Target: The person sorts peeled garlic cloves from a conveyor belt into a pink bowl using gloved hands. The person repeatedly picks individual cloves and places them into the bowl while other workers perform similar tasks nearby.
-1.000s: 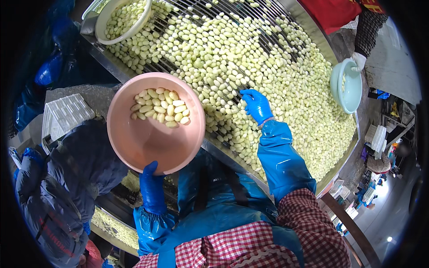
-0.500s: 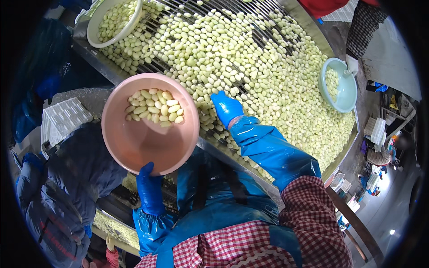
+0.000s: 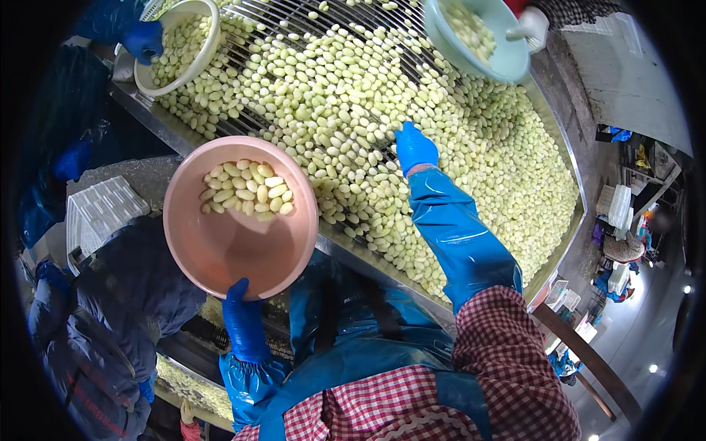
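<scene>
My left hand (image 3: 243,323), in a blue glove, grips the near rim of a pink basin (image 3: 243,268), thumb over the edge. Pale green oval fruits (image 3: 246,187) lie against the basin's far side. Beyond it, many more such fruits (image 3: 507,213) cover a slatted metal sorting table (image 3: 553,117). My right hand (image 3: 416,148), gloved in blue, is over the middle of this spread with its fingers curled down. Whatever its fingertips hold, if anything, is hidden beneath the hand.
At the far right, another person's white-gloved hand (image 3: 535,28) is at a light-blue basin (image 3: 507,65) of fruits. A blue-gloved hand (image 3: 143,40) reaches to a white bowl (image 3: 140,71) at the far left. Stacked white crates (image 3: 103,213) and a person in dark clothing (image 3: 132,294) are at left.
My right hand has moved right and farther out over the fruits. The light-blue basin has shifted up and left over the table. Another person's blue-gloved hand has appeared at the white bowl.
</scene>
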The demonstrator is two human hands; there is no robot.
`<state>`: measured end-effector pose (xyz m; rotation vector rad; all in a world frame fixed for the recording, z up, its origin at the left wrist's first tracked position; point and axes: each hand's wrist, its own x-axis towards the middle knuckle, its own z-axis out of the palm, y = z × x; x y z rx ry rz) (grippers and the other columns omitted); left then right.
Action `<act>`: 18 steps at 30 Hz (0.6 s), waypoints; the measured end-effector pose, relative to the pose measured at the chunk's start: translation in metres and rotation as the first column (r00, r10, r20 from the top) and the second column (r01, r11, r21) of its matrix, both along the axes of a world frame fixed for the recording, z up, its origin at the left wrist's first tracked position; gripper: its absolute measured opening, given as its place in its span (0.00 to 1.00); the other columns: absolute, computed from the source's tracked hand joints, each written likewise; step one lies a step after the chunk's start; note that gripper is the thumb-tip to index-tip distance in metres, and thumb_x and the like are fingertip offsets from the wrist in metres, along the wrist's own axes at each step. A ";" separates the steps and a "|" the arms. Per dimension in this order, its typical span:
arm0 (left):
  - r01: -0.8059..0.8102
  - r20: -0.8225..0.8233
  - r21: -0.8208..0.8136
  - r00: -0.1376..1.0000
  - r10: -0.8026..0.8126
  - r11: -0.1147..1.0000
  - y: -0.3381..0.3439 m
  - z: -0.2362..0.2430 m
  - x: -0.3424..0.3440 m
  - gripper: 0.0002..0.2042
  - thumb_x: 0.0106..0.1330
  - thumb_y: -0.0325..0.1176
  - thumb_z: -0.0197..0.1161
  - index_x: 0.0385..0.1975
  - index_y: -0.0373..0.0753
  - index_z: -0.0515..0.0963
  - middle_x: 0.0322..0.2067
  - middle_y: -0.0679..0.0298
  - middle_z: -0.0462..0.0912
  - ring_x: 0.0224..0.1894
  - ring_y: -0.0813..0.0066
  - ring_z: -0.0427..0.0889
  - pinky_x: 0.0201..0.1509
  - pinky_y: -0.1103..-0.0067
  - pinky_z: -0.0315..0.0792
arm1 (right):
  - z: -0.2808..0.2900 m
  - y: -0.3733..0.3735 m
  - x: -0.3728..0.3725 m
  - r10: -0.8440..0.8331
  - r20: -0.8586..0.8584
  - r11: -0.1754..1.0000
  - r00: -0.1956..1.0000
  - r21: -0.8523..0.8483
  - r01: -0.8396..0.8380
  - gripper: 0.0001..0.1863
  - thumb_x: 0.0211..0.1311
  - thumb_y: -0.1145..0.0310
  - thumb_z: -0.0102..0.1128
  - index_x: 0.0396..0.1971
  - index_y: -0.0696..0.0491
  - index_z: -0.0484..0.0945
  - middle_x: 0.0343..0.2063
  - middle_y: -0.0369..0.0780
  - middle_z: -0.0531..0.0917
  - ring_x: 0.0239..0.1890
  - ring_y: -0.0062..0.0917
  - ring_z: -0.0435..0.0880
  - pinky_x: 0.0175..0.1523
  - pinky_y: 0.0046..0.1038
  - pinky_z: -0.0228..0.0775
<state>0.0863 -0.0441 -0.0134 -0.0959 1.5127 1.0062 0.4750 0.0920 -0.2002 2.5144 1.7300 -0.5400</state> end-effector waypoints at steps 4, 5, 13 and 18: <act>-0.002 -0.029 0.016 1.000 0.002 1.000 0.002 0.001 0.004 0.26 0.56 0.31 0.62 0.57 0.36 0.66 0.51 0.61 0.73 0.52 0.66 0.73 0.54 0.71 0.68 | -0.012 0.008 0.007 0.003 -0.024 1.000 1.000 0.025 -0.002 0.15 0.65 0.57 0.44 0.39 0.52 0.74 0.34 0.48 0.82 0.34 0.46 0.81 0.38 0.46 0.71; 0.004 -0.035 0.016 0.999 -0.003 1.000 0.001 0.002 0.003 0.26 0.56 0.31 0.62 0.57 0.36 0.66 0.51 0.61 0.73 0.52 0.65 0.73 0.55 0.70 0.68 | -0.009 0.011 0.009 0.017 -0.040 0.999 0.999 0.045 -0.015 0.15 0.65 0.57 0.44 0.39 0.52 0.73 0.34 0.48 0.82 0.34 0.46 0.80 0.38 0.46 0.71; 0.010 -0.036 0.004 0.999 -0.010 1.000 0.001 0.002 0.002 0.27 0.56 0.30 0.62 0.58 0.37 0.65 0.51 0.61 0.72 0.53 0.65 0.72 0.55 0.69 0.69 | 0.026 -0.003 0.002 -0.011 -0.370 0.935 0.929 0.326 0.141 0.13 0.66 0.64 0.47 0.48 0.44 0.75 0.41 0.45 0.81 0.42 0.44 0.79 0.46 0.39 0.71; 0.030 -0.041 0.025 0.999 -0.029 0.999 0.002 0.005 0.002 0.29 0.56 0.30 0.62 0.59 0.36 0.64 0.52 0.60 0.71 0.53 0.63 0.72 0.54 0.67 0.70 | -0.006 0.030 0.001 0.046 -0.140 0.999 0.989 0.035 -0.041 0.18 0.67 0.60 0.42 0.55 0.45 0.69 0.41 0.46 0.81 0.40 0.45 0.81 0.42 0.44 0.72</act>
